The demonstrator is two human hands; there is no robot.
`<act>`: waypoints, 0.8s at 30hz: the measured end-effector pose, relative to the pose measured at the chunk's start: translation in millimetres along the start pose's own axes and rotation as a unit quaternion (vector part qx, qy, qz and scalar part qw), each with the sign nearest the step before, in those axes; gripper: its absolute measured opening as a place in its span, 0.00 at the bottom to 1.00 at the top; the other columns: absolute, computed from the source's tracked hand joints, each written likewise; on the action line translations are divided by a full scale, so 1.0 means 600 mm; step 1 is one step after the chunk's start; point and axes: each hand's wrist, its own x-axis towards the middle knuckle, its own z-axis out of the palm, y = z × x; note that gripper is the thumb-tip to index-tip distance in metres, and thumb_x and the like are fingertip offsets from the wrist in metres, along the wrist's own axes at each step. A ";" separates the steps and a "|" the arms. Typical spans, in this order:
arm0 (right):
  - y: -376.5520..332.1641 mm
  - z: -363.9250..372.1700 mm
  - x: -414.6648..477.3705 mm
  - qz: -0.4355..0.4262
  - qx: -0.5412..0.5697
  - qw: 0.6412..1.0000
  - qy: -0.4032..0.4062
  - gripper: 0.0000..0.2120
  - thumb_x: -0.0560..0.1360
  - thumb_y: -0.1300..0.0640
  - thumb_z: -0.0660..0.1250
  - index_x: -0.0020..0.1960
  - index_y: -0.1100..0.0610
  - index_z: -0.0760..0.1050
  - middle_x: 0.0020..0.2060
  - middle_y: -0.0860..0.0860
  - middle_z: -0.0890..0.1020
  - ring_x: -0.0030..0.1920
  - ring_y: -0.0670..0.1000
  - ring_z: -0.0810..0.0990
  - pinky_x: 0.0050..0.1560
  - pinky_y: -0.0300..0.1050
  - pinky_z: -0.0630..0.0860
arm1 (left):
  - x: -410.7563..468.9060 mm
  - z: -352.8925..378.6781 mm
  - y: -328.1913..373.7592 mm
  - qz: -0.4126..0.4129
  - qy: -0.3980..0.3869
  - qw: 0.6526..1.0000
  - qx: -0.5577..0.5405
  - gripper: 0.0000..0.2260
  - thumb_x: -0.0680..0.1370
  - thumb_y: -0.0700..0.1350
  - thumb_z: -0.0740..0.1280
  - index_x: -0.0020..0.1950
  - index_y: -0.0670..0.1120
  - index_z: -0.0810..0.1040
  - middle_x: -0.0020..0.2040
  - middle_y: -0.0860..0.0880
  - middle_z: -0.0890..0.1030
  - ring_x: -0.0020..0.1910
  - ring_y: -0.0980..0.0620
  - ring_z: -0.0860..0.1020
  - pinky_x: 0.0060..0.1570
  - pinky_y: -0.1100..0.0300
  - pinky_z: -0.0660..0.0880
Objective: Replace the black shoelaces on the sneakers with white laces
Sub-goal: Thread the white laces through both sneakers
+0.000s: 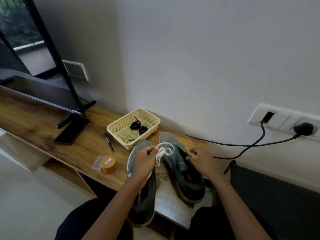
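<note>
Centrally, left grip (145,161) tight around looped white lace (167,150), right grip (201,160) tight on matte grey sneaker (190,189).

No wording can be made out anywhere. The orange jar (108,164), in front of the basket (110,129) and to its left, carries a small blue-and-red label on its lid, too blurred to read. The sneaker (190,186) in front of the basket and to its right shows a faint green mark on its tongue, likewise illegible.
</note>
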 end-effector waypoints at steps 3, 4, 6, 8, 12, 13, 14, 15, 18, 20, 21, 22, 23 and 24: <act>0.001 0.024 0.004 -0.020 -0.074 0.997 0.000 0.14 0.78 0.55 0.62 0.63 0.56 0.72 0.58 0.54 0.77 0.58 0.55 0.76 0.52 0.46 0.72 | 0.015 0.001 -0.002 -0.024 0.002 1.000 -0.009 0.09 0.79 0.43 0.64 0.55 0.41 0.80 0.30 0.50 0.76 0.23 0.57 0.68 0.22 0.69 0.66; 0.002 0.028 0.002 -0.019 -0.090 0.996 0.013 0.14 0.78 0.57 0.61 0.63 0.55 0.72 0.58 0.54 0.77 0.59 0.55 0.75 0.51 0.46 0.72 | 0.017 0.003 0.001 -0.029 0.001 0.999 -0.015 0.09 0.80 0.43 0.64 0.55 0.42 0.80 0.30 0.49 0.76 0.23 0.57 0.68 0.21 0.69 0.65; 0.006 0.028 -0.002 -0.015 -0.105 0.994 0.016 0.15 0.77 0.59 0.60 0.63 0.54 0.72 0.58 0.54 0.78 0.59 0.55 0.75 0.50 0.46 0.72 | 0.020 0.007 0.009 -0.030 -0.006 0.999 -0.019 0.09 0.80 0.43 0.64 0.56 0.42 0.79 0.31 0.48 0.75 0.24 0.56 0.67 0.22 0.69 0.66; 0.006 0.021 -0.012 -0.015 -0.104 0.994 -0.010 0.15 0.75 0.59 0.63 0.62 0.53 0.73 0.57 0.54 0.79 0.58 0.55 0.76 0.50 0.46 0.73 | 0.017 0.013 0.014 -0.025 -0.014 1.000 -0.007 0.10 0.79 0.43 0.64 0.58 0.41 0.78 0.33 0.48 0.75 0.25 0.56 0.68 0.22 0.70 0.66; 0.013 0.016 -0.042 -0.007 -0.093 0.992 -0.085 0.15 0.71 0.56 0.67 0.57 0.53 0.73 0.53 0.52 0.79 0.53 0.53 0.78 0.49 0.45 0.75 | 0.010 0.018 0.012 -0.017 -0.027 0.999 0.012 0.11 0.79 0.44 0.64 0.59 0.40 0.78 0.34 0.50 0.76 0.22 0.60 0.72 0.22 0.71 0.67; 0.015 0.016 -0.046 -0.004 -0.079 0.991 -0.107 0.16 0.70 0.56 0.69 0.57 0.54 0.73 0.52 0.52 0.79 0.51 0.52 0.78 0.49 0.47 0.77 | 0.009 0.018 0.012 -0.016 -0.030 0.999 0.012 0.11 0.79 0.43 0.64 0.59 0.40 0.78 0.34 0.50 0.76 0.21 0.62 0.72 0.22 0.71 0.67; 0.016 0.016 -0.049 -0.002 -0.063 0.990 -0.130 0.17 0.70 0.56 0.71 0.57 0.54 0.73 0.52 0.52 0.78 0.49 0.53 0.78 0.50 0.50 0.78 | 0.008 0.018 0.011 -0.014 -0.033 0.999 0.015 0.10 0.79 0.43 0.64 0.58 0.41 0.78 0.34 0.50 0.77 0.21 0.63 0.72 0.22 0.70 0.67; 0.015 0.015 -0.050 0.001 -0.051 0.987 -0.150 0.18 0.69 0.57 0.72 0.57 0.55 0.73 0.52 0.53 0.78 0.48 0.53 0.78 0.49 0.51 0.79 | 0.007 0.019 0.010 -0.011 -0.036 0.999 0.022 0.10 0.79 0.43 0.64 0.58 0.41 0.78 0.35 0.50 0.77 0.21 0.63 0.72 0.22 0.70 0.68; 0.011 0.004 -0.044 0.028 -0.014 0.978 -0.207 0.19 0.69 0.57 0.74 0.57 0.58 0.73 0.53 0.56 0.78 0.47 0.55 0.80 0.46 0.51 0.80 | 0.006 0.023 0.007 0.000 -0.043 0.998 0.041 0.09 0.79 0.43 0.64 0.57 0.43 0.78 0.37 0.49 0.78 0.26 0.61 0.73 0.24 0.70 0.68; 0.010 -0.008 -0.035 0.030 0.004 0.977 -0.213 0.14 0.72 0.55 0.72 0.55 0.58 0.75 0.49 0.56 0.79 0.43 0.54 0.82 0.41 0.48 0.81 | 0.007 0.027 0.003 0.007 -0.052 0.998 0.048 0.08 0.79 0.44 0.64 0.56 0.44 0.79 0.39 0.49 0.79 0.30 0.57 0.73 0.25 0.70 0.69; 0.011 -0.014 -0.027 0.015 0.005 0.984 -0.180 0.11 0.73 0.55 0.70 0.52 0.58 0.76 0.47 0.55 0.80 0.41 0.52 0.82 0.39 0.45 0.80 | 0.007 0.029 0.002 0.013 -0.058 0.997 0.049 0.07 0.79 0.44 0.65 0.55 0.44 0.79 0.40 0.49 0.80 0.31 0.56 0.74 0.25 0.70 0.70; 0.012 -0.020 -0.019 -0.006 0.014 0.993 -0.117 0.08 0.74 0.55 0.68 0.51 0.58 0.78 0.46 0.53 0.81 0.39 0.50 0.80 0.38 0.43 0.77 | 0.008 0.031 0.001 0.023 -0.064 0.996 0.052 0.07 0.78 0.43 0.65 0.54 0.44 0.79 0.40 0.49 0.80 0.32 0.56 0.74 0.26 0.70 0.70; 0.012 -0.023 -0.011 -0.024 0.051 0.998 -0.041 0.07 0.76 0.57 0.66 0.51 0.58 0.79 0.45 0.52 0.81 0.40 0.48 0.78 0.40 0.41 0.75 | 0.010 0.034 0.001 0.032 -0.071 0.995 0.057 0.07 0.78 0.43 0.66 0.53 0.44 0.80 0.40 0.50 0.80 0.33 0.58 0.75 0.26 0.71 0.69; 0.009 -0.027 -0.004 -0.039 0.122 0.992 0.020 0.07 0.76 0.59 0.65 0.51 0.58 0.80 0.46 0.51 0.81 0.42 0.46 0.77 0.43 0.40 0.73 | 0.010 0.035 0.000 0.043 -0.081 0.994 0.062 0.05 0.77 0.42 0.67 0.51 0.44 0.80 0.39 0.51 0.80 0.33 0.59 0.76 0.27 0.72 0.69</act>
